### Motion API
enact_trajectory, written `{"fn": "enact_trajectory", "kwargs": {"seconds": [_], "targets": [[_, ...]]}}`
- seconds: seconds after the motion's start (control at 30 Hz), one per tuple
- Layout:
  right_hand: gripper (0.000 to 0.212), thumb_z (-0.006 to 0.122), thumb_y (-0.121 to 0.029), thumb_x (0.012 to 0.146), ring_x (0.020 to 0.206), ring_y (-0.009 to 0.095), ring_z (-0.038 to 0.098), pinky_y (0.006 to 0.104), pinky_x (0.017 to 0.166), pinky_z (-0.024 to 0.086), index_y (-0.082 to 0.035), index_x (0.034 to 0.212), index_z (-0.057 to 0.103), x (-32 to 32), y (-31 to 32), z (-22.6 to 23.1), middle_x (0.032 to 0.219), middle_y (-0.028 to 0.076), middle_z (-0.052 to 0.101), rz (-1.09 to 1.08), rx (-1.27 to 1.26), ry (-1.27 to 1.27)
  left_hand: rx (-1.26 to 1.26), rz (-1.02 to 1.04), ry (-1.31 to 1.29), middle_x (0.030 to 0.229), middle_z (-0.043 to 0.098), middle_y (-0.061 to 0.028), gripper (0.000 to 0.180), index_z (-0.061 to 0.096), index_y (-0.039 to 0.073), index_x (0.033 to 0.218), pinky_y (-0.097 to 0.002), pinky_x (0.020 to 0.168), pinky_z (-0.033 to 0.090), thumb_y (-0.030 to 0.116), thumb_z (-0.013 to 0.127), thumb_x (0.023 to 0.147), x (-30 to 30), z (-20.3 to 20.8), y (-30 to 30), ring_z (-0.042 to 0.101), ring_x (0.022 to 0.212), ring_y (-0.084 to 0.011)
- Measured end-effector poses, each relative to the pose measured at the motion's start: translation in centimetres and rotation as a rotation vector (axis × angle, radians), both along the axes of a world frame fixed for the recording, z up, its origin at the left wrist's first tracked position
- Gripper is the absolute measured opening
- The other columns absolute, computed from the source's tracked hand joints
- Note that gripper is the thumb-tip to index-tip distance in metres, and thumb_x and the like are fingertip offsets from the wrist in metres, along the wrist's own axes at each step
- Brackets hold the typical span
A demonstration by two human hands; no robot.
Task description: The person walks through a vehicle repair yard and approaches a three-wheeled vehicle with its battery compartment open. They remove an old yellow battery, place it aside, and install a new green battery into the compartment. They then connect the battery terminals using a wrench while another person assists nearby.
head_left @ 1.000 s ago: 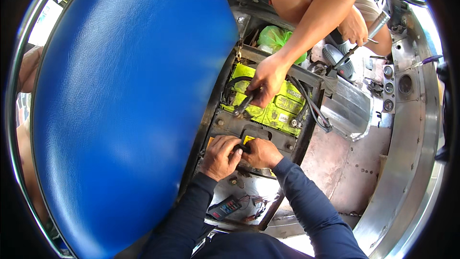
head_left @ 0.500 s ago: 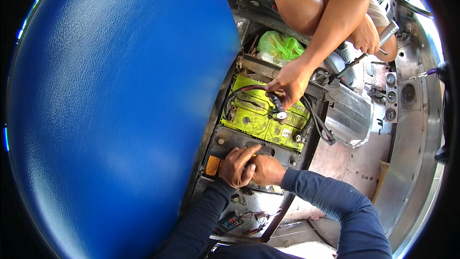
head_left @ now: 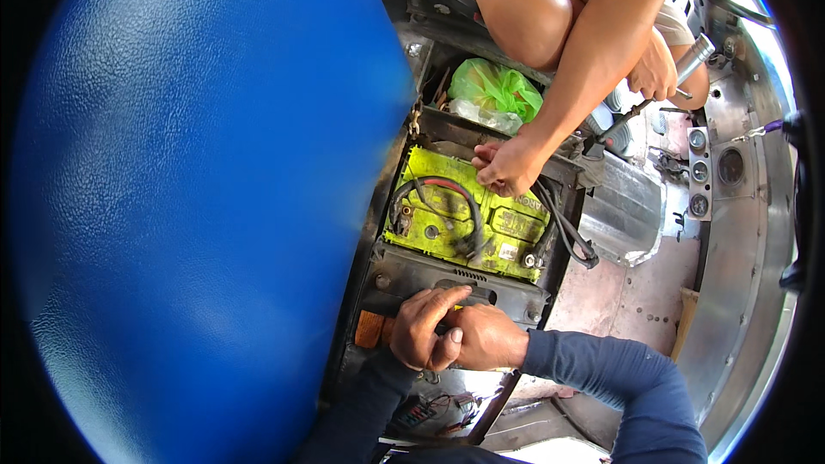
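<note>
My left hand (head_left: 424, 328) and my right hand (head_left: 488, 337) meet over a black battery (head_left: 412, 279). The left hand's index finger reaches forward, while its thumb and other fingers curl in against the right hand. My right hand is closed with its fingers tucked in, and what either hand grips is hidden. Beyond the black battery sits a dusty yellow-green battery (head_left: 421, 247) with a bent black-and-red cable (head_left: 474, 206) on its top. A co-worker's hand (head_left: 513, 165) hovers above that battery, its fingers curled.
A large blue padded panel (head_left: 206, 206) fills the left side. The co-worker's other hand (head_left: 655, 69) holds a metal tube (head_left: 694, 58). A green plastic bag (head_left: 494, 90) lies behind the batteries. Dark cables (head_left: 571, 236) hang at the right, near a gauge panel (head_left: 699, 170).
The co-worker's hand has let go of the cable end and drawn back; the cable now rests on the yellow-green battery. My hands stay together over the black battery.
</note>
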State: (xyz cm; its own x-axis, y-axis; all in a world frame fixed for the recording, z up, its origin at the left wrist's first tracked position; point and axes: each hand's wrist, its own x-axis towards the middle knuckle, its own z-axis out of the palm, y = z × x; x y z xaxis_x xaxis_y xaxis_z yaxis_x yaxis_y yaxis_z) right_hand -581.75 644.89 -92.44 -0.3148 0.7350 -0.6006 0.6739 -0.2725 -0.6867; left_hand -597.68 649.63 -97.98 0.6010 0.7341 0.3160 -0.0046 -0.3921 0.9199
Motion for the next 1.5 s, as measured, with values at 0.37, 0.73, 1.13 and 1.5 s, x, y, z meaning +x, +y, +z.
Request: {"fn": "enact_trajectory", "kwargs": {"seconds": [0.37, 0.73, 1.13, 1.5], "targets": [[0.036, 0.059, -0.032, 0.085, 0.084, 0.048, 0.071, 0.0584, 0.075, 0.056, -0.003, 0.103, 0.068, -0.2, -3.0, 5.3, 0.087, 0.026, 0.072, -0.064, 0.129, 0.019, 0.04, 0.011, -0.013, 0.081, 0.067, -0.0168, 0.059, 0.067, -0.006, 0.121, -0.0387, 0.063, 0.054, 0.041, 0.064, 0.085, 0.0, 6.0, -1.6, 0.066, 0.068, -0.0275], [0.034, 0.065, -0.027, 0.083, 0.081, 0.048, 0.07, 0.0569, 0.073, 0.055, -0.002, 0.107, 0.068, 0.5, -0.4, 7.9, 0.082, 0.025, 0.071, 0.003, 0.04, -0.014, -0.056, 0.037, -0.016, 0.079, 0.068, -0.0149, 0.064, 0.067, -0.008, 0.122, -0.0341, 0.064, 0.055, 0.042, 0.066, 0.084, 0.5, 7.8, 0.2, 0.068, 0.066, -0.0235], [0.03, 0.061, -0.029, 0.082, 0.077, 0.047, 0.07, 0.0574, 0.072, 0.056, -0.001, 0.089, 0.07, 0.8, -8.3, 14.5, 0.079, 0.025, 0.071, -0.149, 0.248, 0.088, 0.002, -0.015, -0.035, 0.078, 0.07, -0.0163, 0.061, 0.069, -0.009, 0.117, -0.0352, 0.058, 0.056, 0.04, 0.072, 0.081, 1.2, 15.4, -5.6, 0.069, 0.062, -0.0252], [0.028, 0.067, -0.015, 0.075, 0.076, 0.048, 0.068, 0.0558, 0.068, 0.054, 0.001, 0.098, 0.066, 5.9, -22.2, 22.2, 0.079, 0.023, 0.071, -0.517, 0.221, 0.032, 0.003, -0.501, 0.016, 0.1, 0.074, -0.0222, 0.057, 0.066, -0.007, 0.126, -0.0382, 0.068, 0.06, 0.03, 0.073, 0.082, 10.7, 23.7, -13.2, 0.074, 0.075, -0.0325]]}}
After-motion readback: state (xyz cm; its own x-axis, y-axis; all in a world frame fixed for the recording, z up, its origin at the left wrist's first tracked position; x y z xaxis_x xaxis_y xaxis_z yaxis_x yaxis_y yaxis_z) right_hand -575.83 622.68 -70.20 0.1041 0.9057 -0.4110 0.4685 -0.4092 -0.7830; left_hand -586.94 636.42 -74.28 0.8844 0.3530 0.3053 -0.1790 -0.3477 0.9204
